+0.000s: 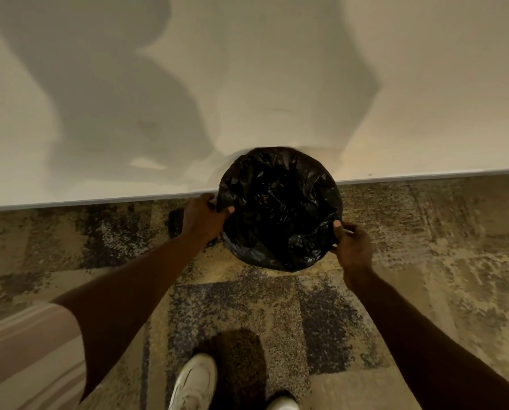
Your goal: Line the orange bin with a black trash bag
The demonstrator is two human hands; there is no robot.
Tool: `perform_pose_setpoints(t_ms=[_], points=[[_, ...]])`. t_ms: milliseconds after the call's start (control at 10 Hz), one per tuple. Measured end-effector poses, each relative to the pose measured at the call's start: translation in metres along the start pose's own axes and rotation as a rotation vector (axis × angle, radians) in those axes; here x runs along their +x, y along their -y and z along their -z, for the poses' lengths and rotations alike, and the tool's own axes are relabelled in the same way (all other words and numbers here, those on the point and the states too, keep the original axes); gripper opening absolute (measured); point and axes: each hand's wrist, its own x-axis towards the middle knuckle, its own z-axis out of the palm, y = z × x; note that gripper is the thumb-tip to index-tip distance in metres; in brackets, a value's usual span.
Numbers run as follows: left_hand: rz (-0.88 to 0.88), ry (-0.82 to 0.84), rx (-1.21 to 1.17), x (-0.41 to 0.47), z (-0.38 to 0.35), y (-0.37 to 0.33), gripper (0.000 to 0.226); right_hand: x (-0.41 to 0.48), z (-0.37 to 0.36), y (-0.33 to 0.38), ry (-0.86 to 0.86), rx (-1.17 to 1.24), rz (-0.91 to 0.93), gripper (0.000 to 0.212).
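Note:
A black trash bag [280,208] is spread over a round bin that stands on the carpet against the wall. The bag covers the rim and hangs down the outside, so the orange bin itself is hidden. My left hand [203,217] grips the bag at the rim's left side, thumb inside the opening. My right hand [352,244] pinches the bag's edge at the lower right of the rim. The bag's crinkled inside sinks into the bin.
A pale wall [247,84] with a baseboard runs right behind the bin. Patterned brown and grey carpet [425,247] covers the floor. My white shoes [194,383] stand just below the bin.

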Motion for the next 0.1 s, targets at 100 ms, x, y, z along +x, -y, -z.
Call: perform_pose_setpoints(t_ms=[100], points=[[-0.011,-0.006,0.177,-0.0173,0.004,-0.0056,0.087,-0.0225,0.0069,0.0125,-0.007,-0.319,0.176,0.041]])
